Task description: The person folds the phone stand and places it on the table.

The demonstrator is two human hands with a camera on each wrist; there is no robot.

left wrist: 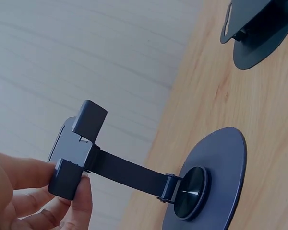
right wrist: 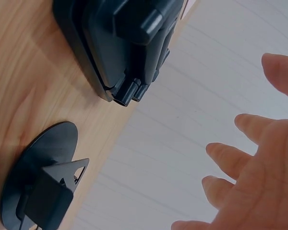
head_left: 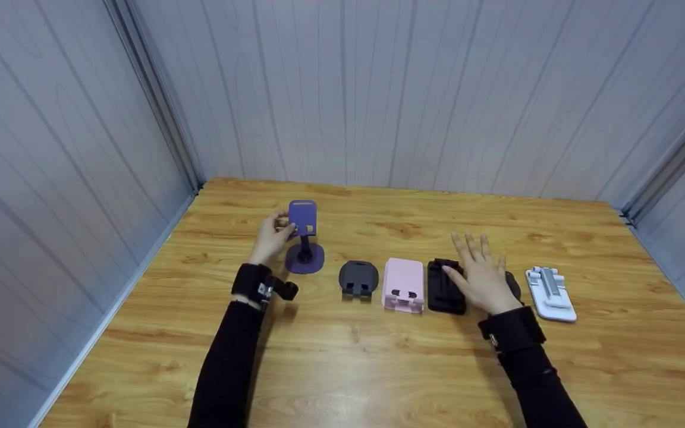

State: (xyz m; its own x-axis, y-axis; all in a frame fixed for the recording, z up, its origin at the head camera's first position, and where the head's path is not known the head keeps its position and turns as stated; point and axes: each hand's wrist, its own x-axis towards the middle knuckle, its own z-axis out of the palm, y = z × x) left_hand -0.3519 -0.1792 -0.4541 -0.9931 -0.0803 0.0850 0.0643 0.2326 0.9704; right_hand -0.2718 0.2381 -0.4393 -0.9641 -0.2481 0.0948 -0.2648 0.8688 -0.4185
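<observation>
A purple phone stand (head_left: 302, 217) stands unfolded at the left of the row, its plate raised on an upright arm above a rounded base. My left hand (head_left: 270, 238) pinches the lower edge of that plate; in the left wrist view the thumb and fingers (left wrist: 79, 206) hold one of its support lips. My right hand (head_left: 485, 281) is spread with straight fingers above the table, beside a folded black phone stand (head_left: 445, 291). Under the right hand a dark round stand (head_left: 513, 286) is mostly hidden; the right wrist view shows it whole (right wrist: 41, 191).
Between the hands lie a dark grey round stand (head_left: 358, 277) and a pink stand (head_left: 404, 282). At the right end is a white folded stand (head_left: 552, 295). The wooden table (head_left: 342, 368) meets pale panel walls (head_left: 372, 89) at the back and sides.
</observation>
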